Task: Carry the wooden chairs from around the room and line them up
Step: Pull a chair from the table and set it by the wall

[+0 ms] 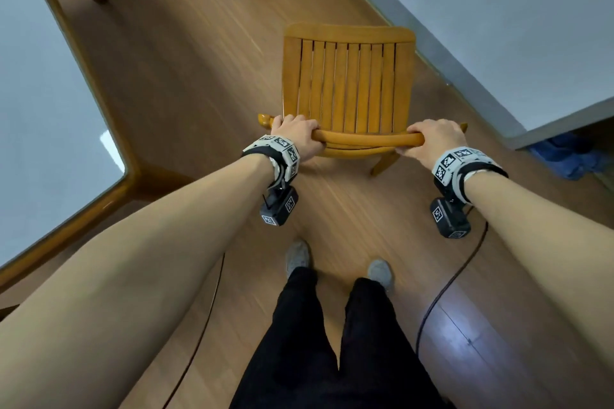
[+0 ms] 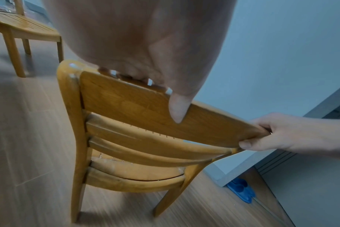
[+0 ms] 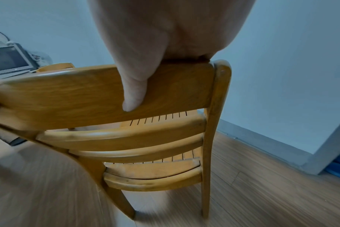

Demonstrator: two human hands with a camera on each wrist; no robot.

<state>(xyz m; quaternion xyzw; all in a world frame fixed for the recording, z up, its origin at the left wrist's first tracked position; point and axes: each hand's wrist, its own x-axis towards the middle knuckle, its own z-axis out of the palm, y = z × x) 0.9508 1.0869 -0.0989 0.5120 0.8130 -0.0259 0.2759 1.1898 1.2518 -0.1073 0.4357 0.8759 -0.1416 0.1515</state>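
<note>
A wooden chair [image 1: 347,83] with a slatted seat stands in front of me on the wood floor, its back toward me. My left hand [image 1: 295,134] grips the left end of its top rail [image 1: 365,138], and my right hand [image 1: 432,139] grips the right end. In the left wrist view my left hand [image 2: 165,86] has its thumb over the rail [image 2: 136,101], with my right hand [image 2: 278,135] at the far end. My right hand [image 3: 145,76] wraps the rail [image 3: 68,92] in the right wrist view. A second wooden chair [image 2: 27,30] stands further off on the left.
A glass-topped wooden table [image 1: 109,156] lies close on my left. A white wall [image 1: 498,26] with a grey skirting runs along the right, ending at a corner beside blue slippers [image 1: 571,159]. A monitor [image 3: 8,59] sits on a far table. Cables trail on the floor [image 1: 442,289].
</note>
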